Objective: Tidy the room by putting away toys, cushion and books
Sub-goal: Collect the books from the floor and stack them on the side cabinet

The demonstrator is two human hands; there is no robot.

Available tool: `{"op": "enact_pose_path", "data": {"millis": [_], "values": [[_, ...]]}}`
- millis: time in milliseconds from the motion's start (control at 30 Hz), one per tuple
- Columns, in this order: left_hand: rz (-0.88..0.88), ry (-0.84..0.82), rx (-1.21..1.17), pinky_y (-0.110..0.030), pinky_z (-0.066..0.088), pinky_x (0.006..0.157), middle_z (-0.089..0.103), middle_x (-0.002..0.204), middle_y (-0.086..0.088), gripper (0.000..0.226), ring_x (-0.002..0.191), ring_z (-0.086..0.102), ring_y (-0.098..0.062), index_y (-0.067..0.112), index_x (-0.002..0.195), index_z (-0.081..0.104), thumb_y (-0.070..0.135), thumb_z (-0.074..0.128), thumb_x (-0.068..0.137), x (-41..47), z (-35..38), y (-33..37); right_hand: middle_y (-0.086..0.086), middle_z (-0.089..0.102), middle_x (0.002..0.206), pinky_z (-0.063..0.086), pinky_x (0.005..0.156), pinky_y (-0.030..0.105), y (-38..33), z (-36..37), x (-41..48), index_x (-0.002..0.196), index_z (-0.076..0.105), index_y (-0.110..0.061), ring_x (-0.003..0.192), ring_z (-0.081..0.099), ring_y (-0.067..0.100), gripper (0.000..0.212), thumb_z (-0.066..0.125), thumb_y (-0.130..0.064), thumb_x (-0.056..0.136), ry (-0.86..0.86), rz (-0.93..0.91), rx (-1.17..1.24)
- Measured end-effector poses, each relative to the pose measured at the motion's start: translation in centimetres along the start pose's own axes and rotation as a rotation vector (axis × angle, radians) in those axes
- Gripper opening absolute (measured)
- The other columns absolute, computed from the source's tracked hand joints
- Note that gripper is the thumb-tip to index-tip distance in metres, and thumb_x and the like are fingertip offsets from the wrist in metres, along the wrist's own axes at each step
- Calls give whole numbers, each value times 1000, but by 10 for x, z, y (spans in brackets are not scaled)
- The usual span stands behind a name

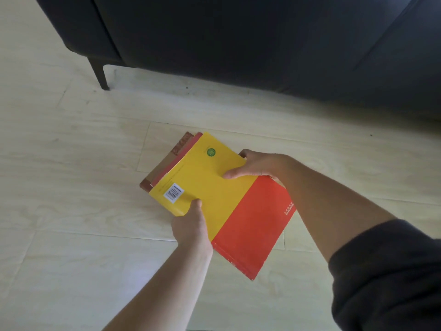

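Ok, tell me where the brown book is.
Head view, centre: the brown book peeks out left from under the yellow-and-red book, in front of the sofa.

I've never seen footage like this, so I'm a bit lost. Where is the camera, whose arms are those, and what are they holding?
There is no machine here. A person wears a camera on the head, and it looks down at their own arms. The left hand grips the near edge of a yellow and red book, thumb on top. The right hand grips its far edge. Stacked under it are a red book and a brown book. Below is a pale wooden floor, and behind stands a dark sofa. I cannot tell whether the stack is lifted or rests on the floor.
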State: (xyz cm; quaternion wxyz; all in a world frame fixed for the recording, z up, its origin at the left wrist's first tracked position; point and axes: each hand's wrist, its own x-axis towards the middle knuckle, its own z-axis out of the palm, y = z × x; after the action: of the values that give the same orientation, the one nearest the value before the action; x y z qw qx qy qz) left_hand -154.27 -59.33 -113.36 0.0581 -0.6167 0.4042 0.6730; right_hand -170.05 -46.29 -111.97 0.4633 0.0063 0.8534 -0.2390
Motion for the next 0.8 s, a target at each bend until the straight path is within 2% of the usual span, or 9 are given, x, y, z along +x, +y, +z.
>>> {"op": "enact_pose_path", "data": {"millis": [67, 133, 233, 267, 333, 400, 533, 700, 800], "values": [[24, 4, 26, -38, 48, 86, 61, 106, -6, 44, 96, 57, -28, 9, 116, 56, 35, 68, 84, 3, -2, 0, -1, 23, 156, 25, 109, 45, 7, 0, -4, 148, 24, -34, 143, 23, 27, 98, 81, -49, 70, -16, -2, 165], [34, 9, 70, -39, 46, 87, 58, 108, -6, 46, 97, 54, -29, 8, 117, 53, 38, 67, 85, 3, -5, 1, -7, 31, 150, 29, 108, 38, 10, 1, -9, 149, 28, -26, 141, 30, 25, 95, 81, -45, 72, -118, 60, 265], [38, 0, 132, -43, 46, 94, 58, 113, -8, 50, 103, 55, -31, 8, 118, 51, 40, 67, 83, 4, -7, 2, 1, 41, 151, 35, 112, 47, 16, 6, -18, 146, 37, -20, 137, 41, 24, 115, 93, -47, 50, -235, 111, 345], [43, -13, 163, -44, 46, 94, 58, 114, -9, 51, 104, 55, -32, 8, 117, 51, 42, 66, 82, 4, -7, 4, 5, 49, 145, 40, 108, 48, 18, 7, -21, 142, 43, -17, 131, 49, 25, 103, 92, -42, 55, -236, 114, 385], [58, -44, 231, -43, 44, 92, 56, 112, -7, 50, 104, 54, -31, 8, 113, 49, 44, 66, 82, 8, -13, 7, 10, 65, 125, 51, 96, 45, 18, 15, -37, 125, 57, -13, 106, 65, 26, 53, 79, -25, 78, -203, 65, 492], [70, -113, 283, -42, 49, 90, 62, 107, -5, 51, 99, 60, -29, 7, 112, 54, 44, 68, 80, 14, -19, 11, 10, 69, 115, 56, 89, 43, 26, 25, -52, 114, 60, -15, 95, 69, 26, 36, 75, -19, 82, -148, 16, 589], [88, -413, 267, -40, 52, 84, 72, 105, -6, 42, 93, 68, -24, 18, 111, 64, 42, 71, 77, 18, -36, 30, 9, 71, 113, 57, 87, 47, 47, 52, -85, 127, 55, -16, 99, 70, 29, 79, 88, -32, 58, -61, -72, 845], [143, -736, 313, -38, 49, 76, 75, 95, -1, 42, 79, 73, -16, 29, 98, 69, 59, 46, 80, 1, -41, 54, 9, 73, 109, 59, 73, 35, 57, 70, -133, 126, 56, -14, 96, 71, 27, 63, 72, -25, 66, -12, -190, 1156], [97, -876, 305, -33, 55, 64, 76, 86, -1, 56, 70, 73, -15, 32, 76, 79, 66, 34, 78, -25, -33, 68, 10, 72, 112, 58, 72, 32, 54, 61, -165, 127, 56, -13, 98, 71, 27, 73, 77, -29, 59, 8, -229, 1223]]}}
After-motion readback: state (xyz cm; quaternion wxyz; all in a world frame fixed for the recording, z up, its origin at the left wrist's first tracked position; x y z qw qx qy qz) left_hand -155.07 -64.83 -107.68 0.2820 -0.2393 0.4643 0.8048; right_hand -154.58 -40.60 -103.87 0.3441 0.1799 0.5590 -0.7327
